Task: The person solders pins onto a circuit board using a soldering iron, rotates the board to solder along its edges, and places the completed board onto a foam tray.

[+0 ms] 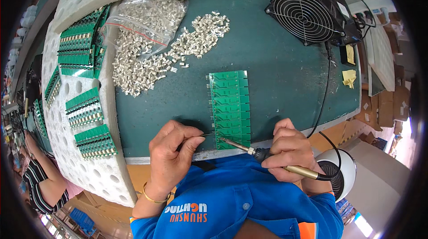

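Green rectangular circuit-board panel (231, 101) lies at six o'clock on the dark-green surface (281, 78). Right hand (292, 152) grips a gold-handled soldering iron (259, 154); left hand (175, 149) pinches thin metallic wire (208, 134). Panel looks unsecured; iron pressure could skid it, causing bridging.

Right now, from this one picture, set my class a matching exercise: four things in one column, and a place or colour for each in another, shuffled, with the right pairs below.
Things
1. Iron
2. Wire
3. Fan
4. Bag

Places and colours
A. Black, upper right
B. In the right hand
C. Clear, upper left
D. In the left hand

Right pairs: 1-B, 2-D, 3-A, 4-C
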